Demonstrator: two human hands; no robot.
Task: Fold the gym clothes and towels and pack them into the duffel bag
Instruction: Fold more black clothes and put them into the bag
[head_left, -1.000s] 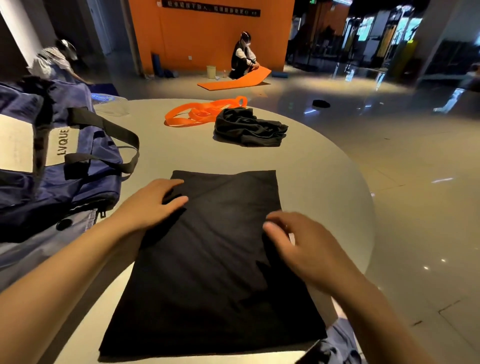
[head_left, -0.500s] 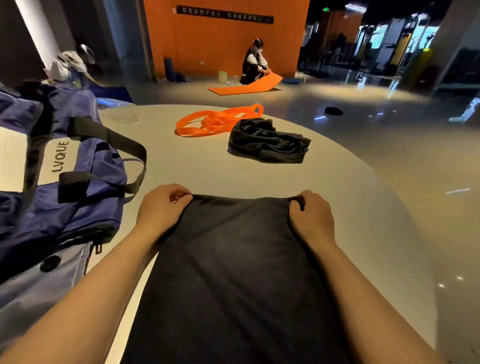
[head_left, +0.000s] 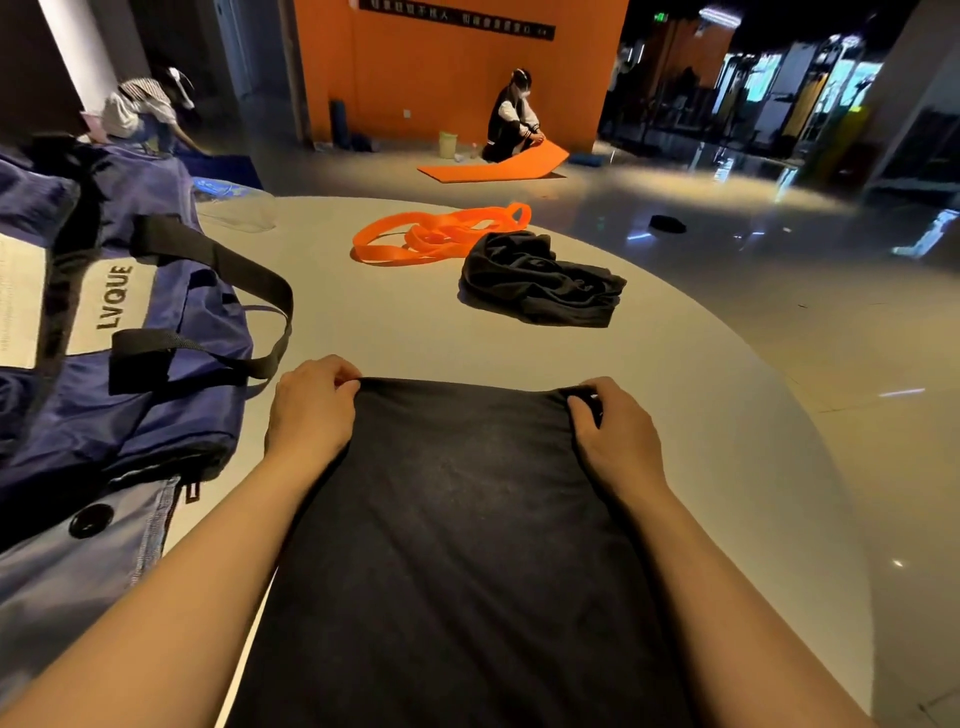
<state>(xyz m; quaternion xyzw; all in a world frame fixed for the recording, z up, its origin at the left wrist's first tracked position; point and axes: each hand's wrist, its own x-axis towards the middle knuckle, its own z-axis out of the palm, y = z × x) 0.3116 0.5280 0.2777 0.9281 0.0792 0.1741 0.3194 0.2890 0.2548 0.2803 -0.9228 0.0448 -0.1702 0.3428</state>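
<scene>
A flat black garment (head_left: 457, 545) lies spread on the round pale table (head_left: 701, 467) right in front of me. My left hand (head_left: 311, 410) pinches its far left corner and my right hand (head_left: 613, 436) grips its far right corner; the far edge is bunched between them. A crumpled black garment (head_left: 540, 278) lies further back on the table. The navy duffel bag (head_left: 119, 332) with black straps and an LVQUE label stands at the left, touching the table.
An orange resistance band (head_left: 441, 236) lies coiled behind the crumpled garment. A clear plastic item (head_left: 244, 213) sits at the table's far left. A grey-blue cloth with a button (head_left: 78, 561) hangs under the bag. Two people crouch on the shiny floor beyond.
Both hands moved from the middle of the flat garment to its far corners and took hold of them. The far edge is now slightly gathered.
</scene>
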